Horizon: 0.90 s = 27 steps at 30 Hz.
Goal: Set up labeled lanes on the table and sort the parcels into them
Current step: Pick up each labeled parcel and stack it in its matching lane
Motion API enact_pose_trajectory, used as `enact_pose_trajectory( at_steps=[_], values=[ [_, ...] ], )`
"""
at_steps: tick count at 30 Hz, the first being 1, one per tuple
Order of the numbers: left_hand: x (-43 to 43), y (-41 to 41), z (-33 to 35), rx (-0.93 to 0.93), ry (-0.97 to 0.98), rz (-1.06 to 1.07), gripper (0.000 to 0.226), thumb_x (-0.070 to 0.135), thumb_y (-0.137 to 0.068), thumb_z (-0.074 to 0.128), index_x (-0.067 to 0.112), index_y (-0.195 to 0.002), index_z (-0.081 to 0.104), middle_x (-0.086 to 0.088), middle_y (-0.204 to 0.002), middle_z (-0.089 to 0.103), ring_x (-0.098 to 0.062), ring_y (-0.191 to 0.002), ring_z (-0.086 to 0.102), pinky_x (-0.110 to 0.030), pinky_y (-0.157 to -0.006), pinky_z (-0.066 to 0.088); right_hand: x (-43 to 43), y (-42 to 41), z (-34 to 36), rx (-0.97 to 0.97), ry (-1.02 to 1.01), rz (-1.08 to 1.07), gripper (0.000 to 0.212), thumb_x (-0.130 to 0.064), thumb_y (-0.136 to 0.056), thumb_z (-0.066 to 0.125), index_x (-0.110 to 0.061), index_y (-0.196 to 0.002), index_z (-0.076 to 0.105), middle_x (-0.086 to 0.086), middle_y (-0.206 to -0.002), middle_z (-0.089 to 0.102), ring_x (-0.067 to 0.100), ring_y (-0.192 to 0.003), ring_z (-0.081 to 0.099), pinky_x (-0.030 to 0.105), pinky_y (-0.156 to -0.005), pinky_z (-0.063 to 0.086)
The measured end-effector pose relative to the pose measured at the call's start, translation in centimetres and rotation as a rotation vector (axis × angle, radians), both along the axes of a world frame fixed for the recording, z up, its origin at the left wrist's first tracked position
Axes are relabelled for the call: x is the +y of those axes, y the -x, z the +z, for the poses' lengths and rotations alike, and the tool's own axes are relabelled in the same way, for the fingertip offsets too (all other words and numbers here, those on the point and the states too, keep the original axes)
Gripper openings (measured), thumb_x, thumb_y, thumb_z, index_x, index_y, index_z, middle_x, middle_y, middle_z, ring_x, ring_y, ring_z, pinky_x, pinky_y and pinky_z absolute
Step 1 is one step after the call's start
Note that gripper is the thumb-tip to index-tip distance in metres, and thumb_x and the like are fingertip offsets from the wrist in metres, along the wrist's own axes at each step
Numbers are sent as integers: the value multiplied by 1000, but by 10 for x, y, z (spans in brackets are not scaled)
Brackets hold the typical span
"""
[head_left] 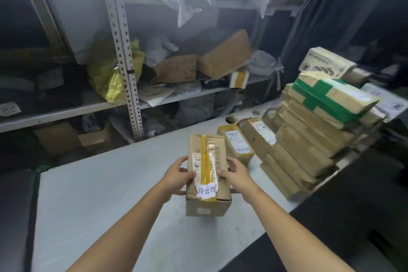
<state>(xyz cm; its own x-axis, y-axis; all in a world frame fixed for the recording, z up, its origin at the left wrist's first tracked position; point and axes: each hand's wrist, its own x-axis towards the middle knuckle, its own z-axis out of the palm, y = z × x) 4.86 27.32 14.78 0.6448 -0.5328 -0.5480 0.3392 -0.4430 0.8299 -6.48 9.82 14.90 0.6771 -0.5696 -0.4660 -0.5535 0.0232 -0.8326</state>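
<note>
1. A storeroom: grey perforated metal shelving [123, 51], crammed with bags and cartons, fills the upper left and centre behind a pale grey table [99, 205].
2. Left of centre, the left hand [180, 174] grips one side of a brown cardboard box with yellow tape [207, 203], thumb across its top.
3. The box is at mid-frame over the table; I cannot tell whether it rests there. Its white paper label [206, 190] faces the person, likely to mark a lane.
4. The right hand [238, 174] clasps the opposite side, steadying it.
5. At right, a stack of brown parcels [304, 150] topped by a green-taped parcel [331, 99] waits, probably piled aside to leave room for lanes.
</note>
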Motion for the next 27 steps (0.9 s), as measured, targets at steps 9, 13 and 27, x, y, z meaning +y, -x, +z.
enact_pose_trajectory(
  at_steps=[9,13,27],
  values=[
    [-103,124,7,1,-18,42,62,16,-95,68,36,-145,37,-4,-115,67,-20,-95,69,-53,-82,58,-106,114,-1,-8,-36,44,60,-15,-91,70,-30,-143,44,1,-112,65,20,-97,68,37,-69,58],
    [-135,158,9,25,-14,86,64,15,-94,68,36,-145,36,-5,-116,67,-20,-95,70,-49,-75,59,-143,138,6,35,-33,103,58,-13,-94,67,-29,-143,42,0,-109,65,18,-94,68,36,-64,56],
    [-202,149,-46,98,-30,158,65,10,-94,66,32,-144,30,1,-110,65,-21,-102,67,-51,-84,59,-215,104,-22,163,97,283,59,-4,-94,63,-16,-147,40,7,-129,62,11,-87,62,27,-62,50]
  ],
)
